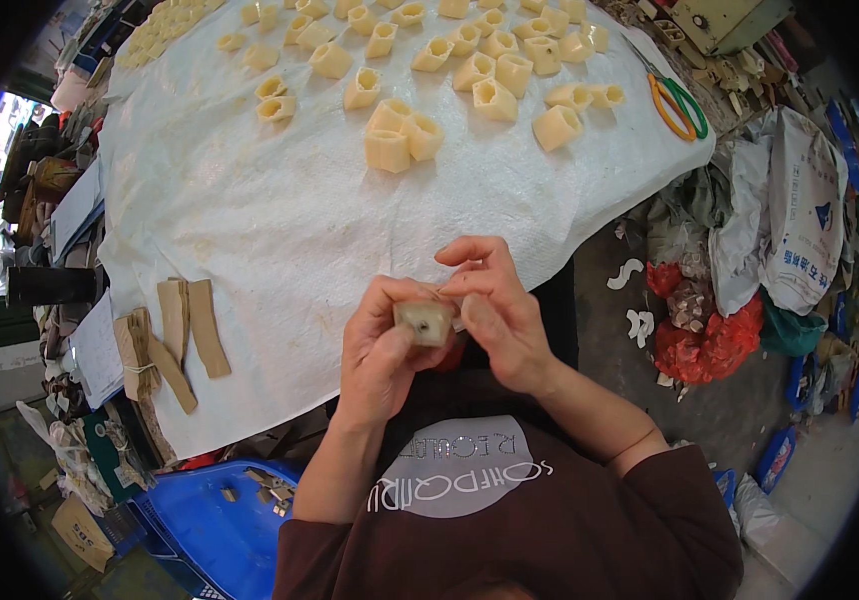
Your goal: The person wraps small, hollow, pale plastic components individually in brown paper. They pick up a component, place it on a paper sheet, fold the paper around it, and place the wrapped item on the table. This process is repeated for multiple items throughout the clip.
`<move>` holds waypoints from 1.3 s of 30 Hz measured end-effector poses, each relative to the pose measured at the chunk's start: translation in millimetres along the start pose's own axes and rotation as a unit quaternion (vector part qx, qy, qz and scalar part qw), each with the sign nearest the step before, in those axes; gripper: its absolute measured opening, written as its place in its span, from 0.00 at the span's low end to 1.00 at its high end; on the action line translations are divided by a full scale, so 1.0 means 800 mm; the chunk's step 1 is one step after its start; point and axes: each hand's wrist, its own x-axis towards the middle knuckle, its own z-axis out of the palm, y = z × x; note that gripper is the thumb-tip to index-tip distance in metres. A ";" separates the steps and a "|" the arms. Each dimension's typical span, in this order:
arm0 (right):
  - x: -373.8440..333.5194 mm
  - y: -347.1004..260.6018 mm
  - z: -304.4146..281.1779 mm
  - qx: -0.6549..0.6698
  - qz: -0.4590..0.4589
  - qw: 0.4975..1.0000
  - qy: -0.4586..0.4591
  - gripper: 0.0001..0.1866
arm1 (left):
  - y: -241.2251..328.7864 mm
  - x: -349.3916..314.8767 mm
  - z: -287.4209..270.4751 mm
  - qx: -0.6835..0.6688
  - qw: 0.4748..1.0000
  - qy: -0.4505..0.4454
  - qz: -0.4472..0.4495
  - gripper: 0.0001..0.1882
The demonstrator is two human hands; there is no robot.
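My left hand (pixel 368 350) is wrapped round a small pale, yellowish block (pixel 426 324) with a flat end and a dark spot in it, held in front of my chest. Close beside its right edge is my right hand (pixel 506 330), fingers bent and drawn together at the block's upper corner. Whatever those fingertips pinch is too small to make out. Beyond my hands, three pale yellow hollow pieces (pixel 388 151) stand in a cluster on the white sheet (pixel 250 230). Many similar hollow pieces (pixel 495 100) are spread across its far part.
Brown cardboard-like strips (pixel 210 328) lie at the sheet's left, some tied in a bundle (pixel 135 355). Scissors (pixel 678 108) with orange and green handles rest at the right edge. A blue basin (pixel 215 535) holds small blocks at lower left. Red bags (pixel 710 345) and a white sack (pixel 805 210) stand right.
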 end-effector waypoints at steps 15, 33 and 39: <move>0.036 -0.004 -0.022 0.335 0.302 0.866 -0.213 0.08 | 0.007 -0.001 0.016 0.154 0.980 -0.023 -0.123 0.24; 0.007 -0.011 -0.020 0.284 0.216 0.921 -0.156 0.13 | 0.012 0.006 0.033 0.138 0.983 0.033 -0.113 0.20; 0.002 -0.010 -0.018 0.109 0.088 0.980 -0.144 0.15 | 0.007 0.001 0.029 0.167 0.977 0.027 -0.127 0.19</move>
